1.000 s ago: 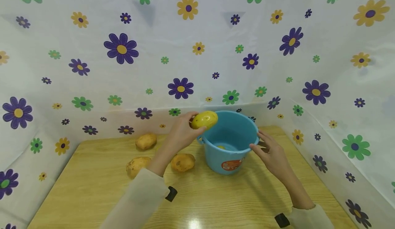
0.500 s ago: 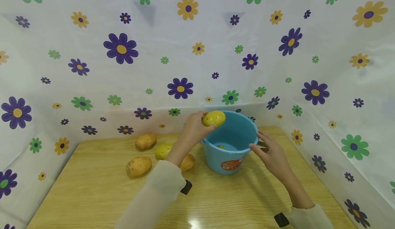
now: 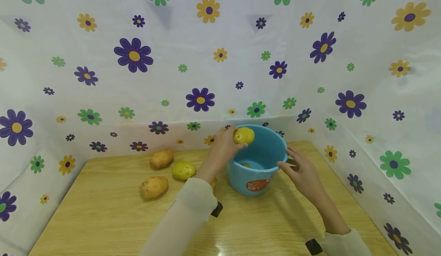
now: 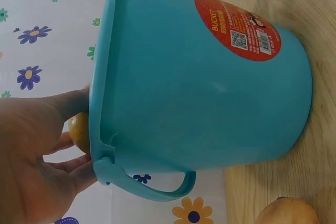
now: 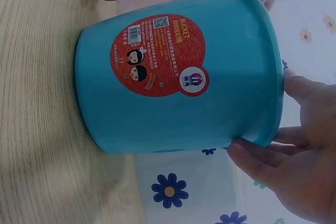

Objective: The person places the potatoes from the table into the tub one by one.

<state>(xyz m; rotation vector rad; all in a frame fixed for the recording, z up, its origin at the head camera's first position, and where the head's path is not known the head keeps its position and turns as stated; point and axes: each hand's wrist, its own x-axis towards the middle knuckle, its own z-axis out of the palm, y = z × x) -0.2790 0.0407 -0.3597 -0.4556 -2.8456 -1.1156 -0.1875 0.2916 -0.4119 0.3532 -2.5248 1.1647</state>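
My left hand (image 3: 222,146) holds a shiny yellow potato (image 3: 244,136) between thumb and fingers, over the left rim of a blue plastic bucket (image 3: 239,177). In the left wrist view, the bucket wall hides most of that potato. With thumb and fingertips at the rim, my right hand (image 3: 304,173) grips the bucket's right side. Another yellow piece (image 3: 245,165) shows at the bottom inside the bucket. The bucket stands upright on the wooden table, its red label (image 5: 157,56) facing me.
Left of the bucket lie two brown potatoes (image 3: 154,187) and a yellow potato (image 3: 184,170). Another brown potato (image 3: 214,184) is mostly hidden behind my left forearm. Flower-patterned sheeting (image 3: 220,72) walls the table (image 3: 103,210) at the back and sides.
My left hand has moved right with the yellow potato, from beside the bucket's left rim to over its opening. My right hand has stayed at the rim.
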